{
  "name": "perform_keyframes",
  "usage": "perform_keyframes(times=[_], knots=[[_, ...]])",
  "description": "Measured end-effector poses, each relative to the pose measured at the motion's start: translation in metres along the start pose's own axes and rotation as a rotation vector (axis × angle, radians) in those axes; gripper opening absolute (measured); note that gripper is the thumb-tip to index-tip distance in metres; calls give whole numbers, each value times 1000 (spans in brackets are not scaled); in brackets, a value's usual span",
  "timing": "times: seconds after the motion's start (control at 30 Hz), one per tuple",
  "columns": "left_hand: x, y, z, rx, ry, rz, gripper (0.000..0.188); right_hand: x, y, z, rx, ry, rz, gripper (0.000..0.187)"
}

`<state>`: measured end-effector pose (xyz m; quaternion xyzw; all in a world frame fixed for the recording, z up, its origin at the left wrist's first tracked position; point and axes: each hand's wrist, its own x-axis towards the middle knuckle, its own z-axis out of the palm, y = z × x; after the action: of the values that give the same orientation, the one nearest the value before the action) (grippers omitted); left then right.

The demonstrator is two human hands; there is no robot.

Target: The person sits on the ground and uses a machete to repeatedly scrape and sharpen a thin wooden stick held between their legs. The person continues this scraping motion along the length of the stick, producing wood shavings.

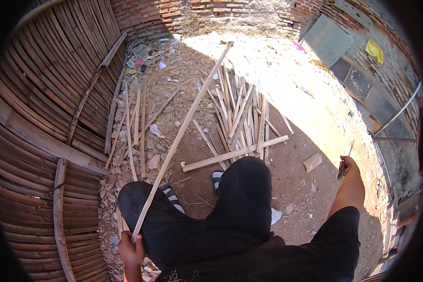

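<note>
My left hand (pixel 132 250) grips 1 long, pale, flat wooden strip (pixel 183 127), slanting past my left knee (pixel 130 198) toward the brown dirt ground's (pixel 293 188) far edge. Right hand (pixel 349 168), fingers closed around 1 thin-bladed, dark-handled tool (pixel 340 174), nears its right edge.

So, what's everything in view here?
Ground: one, brown, throughout
Slatted fence: one, brown, left
Brick wall: one, reddish, far
Flat panel: one, grey, upper right
Cloth or bag: one, yellow, upper right
Stick pile: many, tan, ahead
Loose sticks: several, tan, beside fence
Long stick: one, tan, slanting from lower left
Thin tool: one, dark, right side
Wooden chunk: one, tan, right of pile
Scraps: several, mixed colours, ground
Footwear: two, white-striped dark, centre
Trousers: one, dark, centre
Left hand: one, bare, on long stick
Right hand: one, bare, on thin tool
</note>
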<state>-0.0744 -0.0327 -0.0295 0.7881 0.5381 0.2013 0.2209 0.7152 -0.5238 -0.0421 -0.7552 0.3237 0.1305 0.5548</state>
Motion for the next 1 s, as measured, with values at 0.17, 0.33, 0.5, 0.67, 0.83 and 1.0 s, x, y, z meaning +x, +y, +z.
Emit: perform_keyframes(times=[0.17, 0.33, 0.5, 0.67, 0.83, 1.0], knots=[[5, 7, -2, -15, -9, 27, 37, 7, 0, -28, -84, -8, -31, 21], [1, 13, -2, 39, 54, 90, 39, -89, -34, 88, -481, -156, -685, 24], [-1, 25, -7, 93, 11, 30, 42, -279, -41, 211, -597, -604, -1357, 31], [2, 30, 5, 117, -5, -61, 47, -437, -10, 289, -1152, -1075, -1776, 42], [-1, 16, 12, 190, 39, -62, 44, -479, 24, 361, -1244, -1270, -1913, 46], [7, 5, 15, 214, 23, -20, 44, -423, 24, 401, -970, -1181, -1631, 50]])
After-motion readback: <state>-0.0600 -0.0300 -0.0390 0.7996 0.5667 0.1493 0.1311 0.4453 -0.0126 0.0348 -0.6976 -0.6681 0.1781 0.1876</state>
